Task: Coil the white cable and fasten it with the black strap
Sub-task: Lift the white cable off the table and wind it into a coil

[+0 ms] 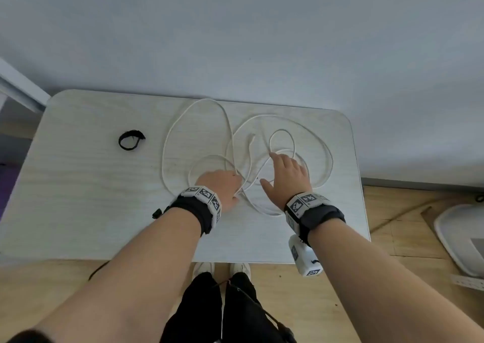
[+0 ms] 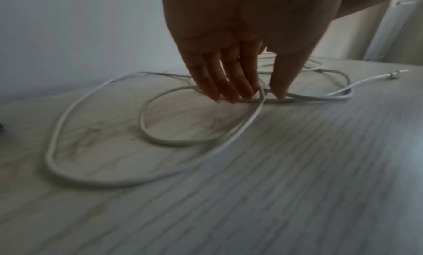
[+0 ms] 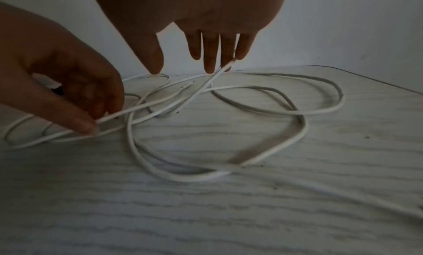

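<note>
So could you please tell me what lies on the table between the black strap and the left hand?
In the head view, bare table, then the white cable's outer loop lie between black strap and left hand.

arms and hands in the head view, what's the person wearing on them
Both forearms are bare, with no sleeves. The left hand and the right hand have no gloves. Each wrist carries a black fabric wrap topped by a white band printed with black-and-white square markers. A white marker-printed box hangs under the right wrist.
</note>
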Demonstrator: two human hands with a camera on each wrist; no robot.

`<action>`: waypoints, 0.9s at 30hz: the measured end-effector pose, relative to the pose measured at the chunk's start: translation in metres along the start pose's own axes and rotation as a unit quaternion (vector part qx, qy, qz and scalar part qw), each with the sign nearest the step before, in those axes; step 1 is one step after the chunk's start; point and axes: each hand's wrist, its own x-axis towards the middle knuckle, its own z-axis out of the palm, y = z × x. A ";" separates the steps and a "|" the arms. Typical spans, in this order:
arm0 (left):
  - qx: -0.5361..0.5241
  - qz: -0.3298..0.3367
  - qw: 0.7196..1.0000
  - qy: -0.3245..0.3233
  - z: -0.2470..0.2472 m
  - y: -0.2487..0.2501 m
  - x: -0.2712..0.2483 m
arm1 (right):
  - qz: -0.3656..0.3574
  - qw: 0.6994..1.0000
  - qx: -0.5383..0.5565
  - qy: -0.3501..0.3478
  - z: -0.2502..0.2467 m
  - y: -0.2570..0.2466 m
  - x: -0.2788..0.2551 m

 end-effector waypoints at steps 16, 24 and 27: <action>-0.198 -0.111 0.964 0.137 -0.062 -0.021 -0.036 | -0.048 0.996 0.034 0.067 -0.042 -0.023 0.011; -0.444 -0.148 0.817 0.338 -0.127 -0.031 -0.055 | -0.117 0.987 0.038 0.106 -0.096 -0.067 0.016; -0.521 -0.118 0.759 0.373 -0.156 -0.033 -0.064 | -0.158 0.981 0.041 0.109 -0.115 -0.083 0.015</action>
